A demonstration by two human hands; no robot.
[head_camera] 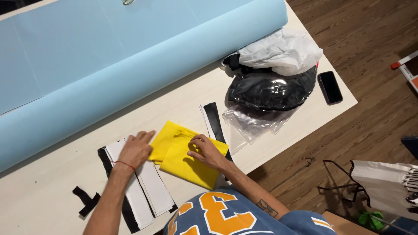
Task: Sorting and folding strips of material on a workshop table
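left hand: grip released, flat, palm down where the white strips meet the yellow fabric
right hand: fingers curled, pinching a fold on top of the yellow fabric
yellow fabric: folded, near the bench front edge, about midway along
far side: big light blue roll
right end: black bag, white bag, phone

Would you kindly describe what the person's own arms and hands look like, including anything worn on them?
Both forearms are bare, with no sleeves reaching them and no gloves. The left hand has a thin red string bracelet around its wrist. The right hand wears nothing visible; its forearm carries a small dark tattoo near the elbow. No rings or watch can be made out.
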